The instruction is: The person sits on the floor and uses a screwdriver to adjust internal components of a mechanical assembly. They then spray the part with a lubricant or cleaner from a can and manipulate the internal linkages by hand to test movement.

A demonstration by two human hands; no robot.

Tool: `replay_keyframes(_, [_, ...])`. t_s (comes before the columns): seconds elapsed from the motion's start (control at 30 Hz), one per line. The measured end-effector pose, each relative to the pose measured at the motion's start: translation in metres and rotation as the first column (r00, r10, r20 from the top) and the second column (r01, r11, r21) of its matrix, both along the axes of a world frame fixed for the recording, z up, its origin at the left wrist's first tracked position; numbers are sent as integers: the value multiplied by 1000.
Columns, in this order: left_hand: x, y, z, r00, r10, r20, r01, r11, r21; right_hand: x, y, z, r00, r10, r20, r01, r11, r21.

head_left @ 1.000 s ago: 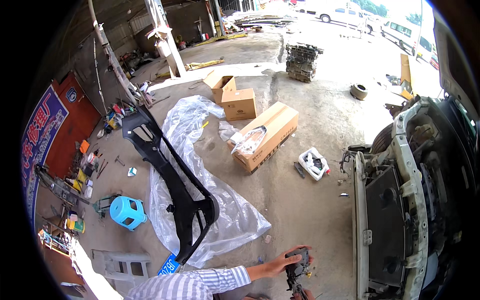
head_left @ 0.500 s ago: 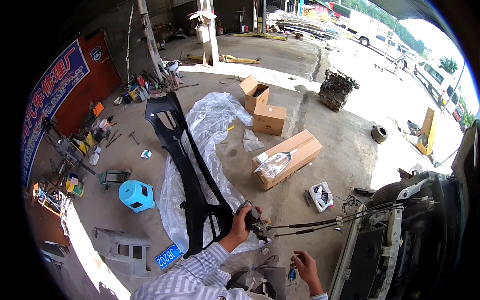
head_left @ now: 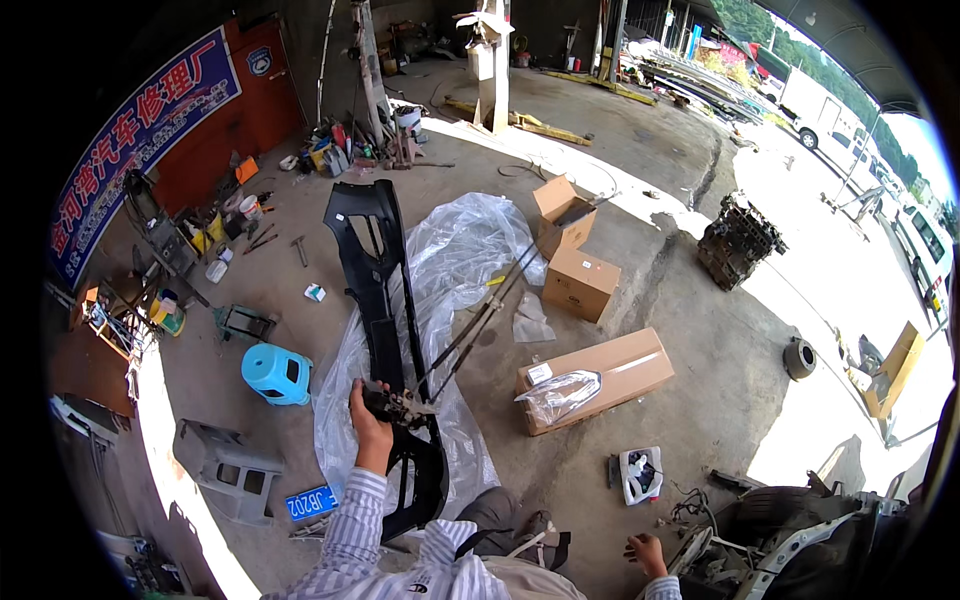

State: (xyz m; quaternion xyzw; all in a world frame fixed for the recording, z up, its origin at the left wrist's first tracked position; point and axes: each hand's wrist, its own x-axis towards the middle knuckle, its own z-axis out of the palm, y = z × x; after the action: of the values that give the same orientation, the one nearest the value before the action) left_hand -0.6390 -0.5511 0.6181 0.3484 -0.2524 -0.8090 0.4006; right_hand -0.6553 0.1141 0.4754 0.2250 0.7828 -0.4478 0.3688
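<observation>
The left hand (head_left: 372, 432) is raised in front of the person, fingers closed around a small dark latch mechanism (head_left: 398, 405). 2 thin rods or cables (head_left: 478, 325) run from that mechanism up and to the right, ending near the open cardboard box (head_left: 560, 213). The mechanism is held in the air above the lower end of a black car bumper (head_left: 375, 300), which lies lengthwise on a sheet of clear plastic film (head_left: 462, 262) spread on the concrete floor (head_left: 690, 340).

The right hand (head_left: 648, 553) is low at the bottom edge of the view, just beside the front of a stripped vehicle (head_left: 790, 545). Whether its fingers are closed or spread cannot be told; it appears to hold nothing. Both forearms wear striped sleeves.

Items on the floor:
- A closed cardboard box (head_left: 582, 283) just below the open one.
- A long flat cardboard carton (head_left: 600, 378) to the right of the film, with a part wrapped in clear plastic (head_left: 557, 395) lying against its left end.
- A small white-and-black part (head_left: 640, 473) below the carton.
- A light blue plastic stool (head_left: 275, 373) left of the bumper, and a grey plastic stool (head_left: 225, 462) below it.
- A blue licence plate (head_left: 312, 501) near the lower end of the bumper.
- A dark engine block (head_left: 740, 243) and a small tyre (head_left: 800, 357) further right.
- Scattered tools and containers along the red wall (head_left: 250, 110) with its blue banner (head_left: 140, 130).
</observation>
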Motion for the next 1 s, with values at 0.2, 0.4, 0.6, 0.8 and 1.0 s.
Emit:
replay_keyframes(0.2, [-50, -114, -13, 970, 220, -107, -222, 975, -12, -269, -182, 67, 913, 173, -370, -194, 981, -21])
replay_keyframes(0.4, [-210, -221, -24, 929, 335, -155, -310, 937, 164, -420, -345, 21, 805, 465, -369, -492, 870, 24])
replay_keyframes(0.6, [-345, -355, -10, 938, 320, -132, -303, 944, 130, -525, -408, -71, 898, 361, 252, -387, 920, 61])
replay_keyframes(0.8, [-486, -505, 13, 918, 395, -30, -395, 919, 24, -672, -548, -27, 922, 371, 112, -361, 927, -100])
replay_keyframes(1.0, [-652, -650, -20, 882, 469, -40, -466, 882, 78, -900, -670, -76, 860, 511, 11, -511, 860, 6])
